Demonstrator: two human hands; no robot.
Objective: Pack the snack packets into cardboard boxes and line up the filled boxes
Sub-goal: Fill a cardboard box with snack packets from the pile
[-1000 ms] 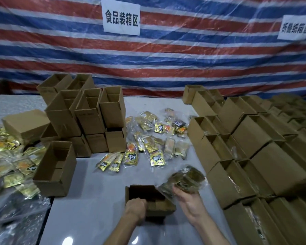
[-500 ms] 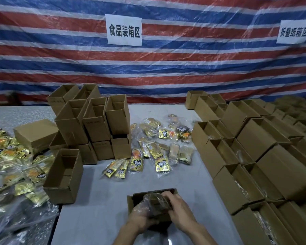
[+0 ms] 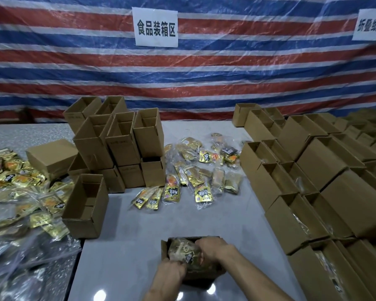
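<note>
Your right hand (image 3: 213, 246) curls over the top of a clear plastic bundle of gold snack packets (image 3: 182, 249), its fingers hooked round the far end and pressing down. Your left hand (image 3: 172, 273) is curled at the bundle's near end. The blur makes it hard to say whether those fingers pinch the plastic or the box wall, though the plastic looks likelier. Both hands work at the bottom centre of the frame, over a small open brown cardboard box (image 3: 204, 276).

A second ago your right hand held the bundle in the air to the right of this box while your left gripped its near wall. Now the bundle sits in the opening, its top bulging above the rim. That box is close to filled. It probably needs only a last press before it can join the line.

Above your hands, loose gold and orange foil packets (image 3: 182, 187) lie scattered mid-frame on the pale grey table (image 3: 128, 235). Left of them stands a stack of empty upright brown boxes (image 3: 122, 144), with a single empty open box (image 3: 85, 205) nearer you. A heap of bagged packets (image 3: 20, 192) fills the left edge. Rows of filled brown boxes (image 3: 302, 192) run down the right side.
</note>
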